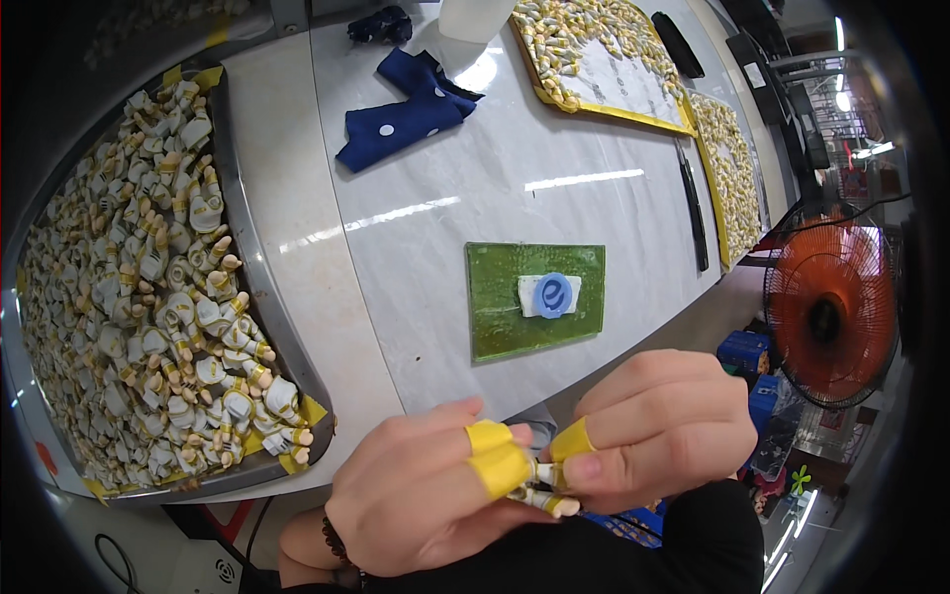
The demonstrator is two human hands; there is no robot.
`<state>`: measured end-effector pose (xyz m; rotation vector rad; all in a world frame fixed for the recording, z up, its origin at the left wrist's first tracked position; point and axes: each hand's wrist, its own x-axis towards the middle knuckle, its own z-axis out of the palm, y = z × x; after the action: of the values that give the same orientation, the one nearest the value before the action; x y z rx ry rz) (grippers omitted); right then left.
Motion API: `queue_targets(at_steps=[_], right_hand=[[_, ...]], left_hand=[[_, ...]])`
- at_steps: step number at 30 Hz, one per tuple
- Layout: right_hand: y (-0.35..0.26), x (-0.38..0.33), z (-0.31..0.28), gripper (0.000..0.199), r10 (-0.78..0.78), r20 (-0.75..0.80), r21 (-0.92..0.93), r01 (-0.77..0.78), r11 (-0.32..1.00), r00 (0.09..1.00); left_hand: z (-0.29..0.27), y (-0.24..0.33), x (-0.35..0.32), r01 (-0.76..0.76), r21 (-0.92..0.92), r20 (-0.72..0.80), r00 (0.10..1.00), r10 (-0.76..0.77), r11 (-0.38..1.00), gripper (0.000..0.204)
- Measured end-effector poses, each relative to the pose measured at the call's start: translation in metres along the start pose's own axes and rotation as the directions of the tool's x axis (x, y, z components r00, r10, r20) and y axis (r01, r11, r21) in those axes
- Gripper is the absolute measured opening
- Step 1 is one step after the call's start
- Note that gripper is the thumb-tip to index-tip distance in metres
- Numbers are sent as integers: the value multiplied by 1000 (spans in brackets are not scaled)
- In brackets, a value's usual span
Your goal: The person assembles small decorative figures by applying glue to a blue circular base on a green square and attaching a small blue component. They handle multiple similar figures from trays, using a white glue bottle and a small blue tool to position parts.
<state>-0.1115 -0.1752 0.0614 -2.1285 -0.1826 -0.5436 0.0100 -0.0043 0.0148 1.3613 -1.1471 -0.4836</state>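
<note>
My left hand (426, 495) is closed around small doll-like figurine parts (542, 500), white with gold bands and a flesh-coloured tip. Yellow tape wraps two of its fingers. Opposite it, my right hand (668, 426) is also closed, thumb and a yellow-taped finger pinching the white-and-gold figurine part where the hands meet. The fingers hide much of what is held. Just beyond the hands lies a green glass plate (495, 332), bearing a white pad (526, 297) and a round blue piece (554, 295).
A metal tray (242, 252) heaped with similar white-and-gold parts stands at left. Beyond are a dotted blue cloth (406, 117), a white container (470, 18) and a yellow-edged tray (623, 117) of small parts. A black pen-like tool (693, 213) lies right, near an orange fan (829, 312).
</note>
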Motion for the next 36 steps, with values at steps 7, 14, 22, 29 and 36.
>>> queue_targets(at_steps=[7, 14, 22, 29, 36], right_hand=[[4, -2, 1, 16, 126, -26, 228, -117, 967, 992], [5, -1, -6, 15, 339, 144, 385, -368, 846, 930], [-1, 8, -5, 20, 379, 194, 212, -416, 884, 905], [-2, 11, -9, 19, 358, 232, 170, -400, 901, 905], [-2, 9, -7, 19, 365, 230, 181, -408, 895, 902]], left_hand=[[12, -10, -8, 143, -403, -21, 986, -165, 904, 30], [7, -9, -9, 338, -657, 161, 936, -313, 674, 20], [2, -6, -5, 437, -585, 250, 898, -361, 683, 15], [0, -5, -1, 493, -564, 330, 870, -366, 663, 13], [-1, -7, -1, 501, -584, 355, 865, -354, 638, 12]])
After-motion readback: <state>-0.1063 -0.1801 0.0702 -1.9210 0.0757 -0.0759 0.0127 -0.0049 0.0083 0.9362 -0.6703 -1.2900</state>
